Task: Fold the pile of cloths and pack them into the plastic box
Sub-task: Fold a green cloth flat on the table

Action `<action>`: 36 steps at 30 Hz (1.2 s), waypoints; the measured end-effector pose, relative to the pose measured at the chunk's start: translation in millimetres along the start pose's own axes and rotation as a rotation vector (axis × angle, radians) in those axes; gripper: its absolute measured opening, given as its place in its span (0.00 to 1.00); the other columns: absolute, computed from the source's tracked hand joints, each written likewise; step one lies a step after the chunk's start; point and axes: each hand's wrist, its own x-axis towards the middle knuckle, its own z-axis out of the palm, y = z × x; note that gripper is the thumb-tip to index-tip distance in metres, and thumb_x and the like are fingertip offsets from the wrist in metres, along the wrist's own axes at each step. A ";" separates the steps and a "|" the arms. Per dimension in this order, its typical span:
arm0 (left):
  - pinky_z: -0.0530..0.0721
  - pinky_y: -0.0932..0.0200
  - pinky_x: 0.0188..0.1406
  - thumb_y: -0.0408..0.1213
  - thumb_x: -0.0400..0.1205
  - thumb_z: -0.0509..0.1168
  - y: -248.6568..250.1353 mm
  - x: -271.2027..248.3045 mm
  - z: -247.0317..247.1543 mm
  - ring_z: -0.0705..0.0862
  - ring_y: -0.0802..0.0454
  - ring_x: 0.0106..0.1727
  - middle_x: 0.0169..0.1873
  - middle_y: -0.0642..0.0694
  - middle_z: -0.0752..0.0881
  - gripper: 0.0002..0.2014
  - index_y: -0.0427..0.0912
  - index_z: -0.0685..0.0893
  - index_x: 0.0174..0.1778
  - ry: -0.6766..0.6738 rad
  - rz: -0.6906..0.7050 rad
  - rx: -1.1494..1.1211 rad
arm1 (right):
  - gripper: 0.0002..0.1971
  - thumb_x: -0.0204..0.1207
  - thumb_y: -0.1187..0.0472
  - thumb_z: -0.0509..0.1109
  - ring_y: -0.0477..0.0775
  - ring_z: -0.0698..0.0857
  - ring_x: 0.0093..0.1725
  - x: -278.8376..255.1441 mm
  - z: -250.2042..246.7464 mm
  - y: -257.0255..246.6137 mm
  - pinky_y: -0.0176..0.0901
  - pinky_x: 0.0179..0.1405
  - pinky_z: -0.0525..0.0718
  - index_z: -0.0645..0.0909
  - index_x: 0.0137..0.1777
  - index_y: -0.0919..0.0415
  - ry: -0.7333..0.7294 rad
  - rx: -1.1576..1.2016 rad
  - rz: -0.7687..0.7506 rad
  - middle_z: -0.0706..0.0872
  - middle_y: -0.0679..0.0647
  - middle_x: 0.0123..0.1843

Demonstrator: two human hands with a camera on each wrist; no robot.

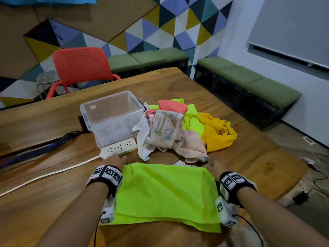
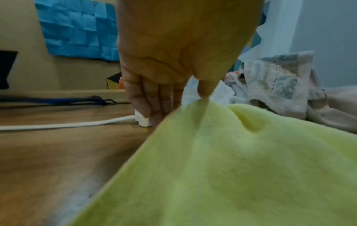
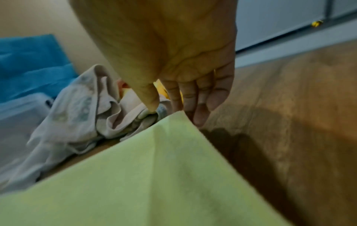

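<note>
Cloth: green cloth [image 1: 165, 191] lies flat on the worktop [image 1: 249, 157], lower centre.
Grip: left hand [image 1: 114, 160] and right hand [image 1: 214, 165] each pinch a far corner.
Handling: likely light, limp; hold by corners.
Box: box [image 1: 112, 118] open, upper left of the pile [image 1: 179, 129].

A: The table [image 1: 53, 125] is wood, grain plain to see, with a soft sheen. The green cloth [image 1: 165, 193]?

B: Matt and fleecy, a fine nap up close [image 2: 241, 168]. The plastic box [image 1: 112, 120] is clear, smooth and glossy.

A: The pale printed cloth [image 1: 163, 131] looks thin and crumpled. The power strip [image 1: 118, 148]?

B: Smooth white plastic; the chair [image 1: 80, 63] is perforated red plastic
</note>
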 end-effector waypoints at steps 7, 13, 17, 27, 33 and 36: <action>0.80 0.50 0.58 0.47 0.77 0.58 10.7 5.5 15.4 0.83 0.42 0.60 0.59 0.45 0.85 0.15 0.45 0.83 0.53 -0.092 0.103 0.095 | 0.10 0.74 0.71 0.66 0.66 0.84 0.56 16.1 1.5 10.4 0.46 0.53 0.79 0.85 0.42 0.57 0.093 0.215 -0.008 0.87 0.67 0.57; 0.80 0.50 0.64 0.25 0.80 0.54 37.1 -6.2 -10.6 0.79 0.40 0.67 0.68 0.39 0.80 0.23 0.49 0.82 0.66 0.008 0.190 -0.070 | 0.22 0.76 0.75 0.58 0.67 0.77 0.67 3.4 -38.5 14.9 0.49 0.63 0.76 0.79 0.68 0.63 0.206 0.134 0.103 0.80 0.67 0.68; 0.81 0.50 0.60 0.27 0.80 0.55 41.4 -7.1 -11.0 0.80 0.40 0.66 0.67 0.40 0.81 0.23 0.51 0.81 0.68 0.053 0.175 -0.080 | 0.17 0.76 0.71 0.62 0.67 0.81 0.63 7.0 -45.5 27.0 0.51 0.61 0.80 0.83 0.63 0.63 0.129 0.134 0.139 0.83 0.64 0.64; 0.78 0.50 0.65 0.25 0.81 0.54 38.6 -2.9 -12.6 0.77 0.41 0.69 0.69 0.40 0.79 0.25 0.51 0.79 0.69 0.110 0.167 0.005 | 0.14 0.77 0.72 0.60 0.65 0.83 0.43 26.3 -30.1 34.0 0.48 0.40 0.79 0.84 0.58 0.67 0.077 0.252 0.099 0.85 0.66 0.45; 0.78 0.44 0.64 0.22 0.79 0.56 53.2 -0.8 -19.1 0.77 0.36 0.67 0.68 0.38 0.74 0.27 0.46 0.74 0.74 0.287 0.200 -0.103 | 0.18 0.76 0.75 0.61 0.59 0.76 0.30 36.9 -54.5 45.4 0.42 0.26 0.70 0.83 0.62 0.65 0.197 0.370 -0.020 0.84 0.69 0.46; 0.76 0.45 0.61 0.23 0.79 0.55 64.3 -1.5 -25.2 0.79 0.35 0.63 0.65 0.37 0.76 0.27 0.46 0.71 0.75 0.380 0.255 -0.082 | 0.12 0.78 0.71 0.65 0.67 0.84 0.53 37.6 -69.2 55.0 0.43 0.42 0.74 0.84 0.58 0.70 0.300 0.474 -0.062 0.86 0.69 0.54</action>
